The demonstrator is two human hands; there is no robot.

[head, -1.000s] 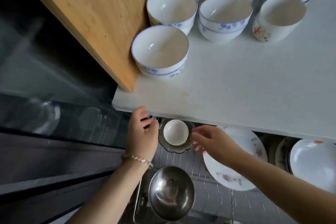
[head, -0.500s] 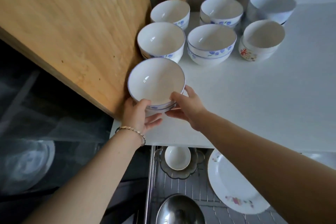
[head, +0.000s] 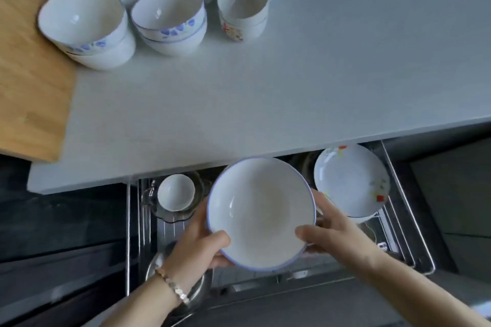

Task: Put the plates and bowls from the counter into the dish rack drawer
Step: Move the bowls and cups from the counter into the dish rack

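I hold a white bowl with a blue rim (head: 261, 211) over the open dish rack drawer (head: 414, 223). My left hand (head: 196, 244) grips its near left edge, thumb inside the rim. My right hand (head: 332, 233) grips its right edge. Several blue-flowered bowls stay on the white counter (head: 292, 82), among them a stacked pair at the left (head: 85, 26), another pair in the middle (head: 170, 18) and a cup-like bowl with a red pattern (head: 243, 6). In the drawer lie a small white bowl (head: 176, 192) on a glass dish and a flowered plate (head: 352, 180).
A wooden cutting board (head: 29, 71) covers the counter's left side. A steel bowl (head: 196, 292) sits in the drawer under my left wrist. The drawer's wire frame runs along its right side. Dark cabinet fronts lie to the left and right of the drawer.
Both hands lifted the front bowl off the counter and carried it toward me, down over the open drawer. The view tilted down with them.
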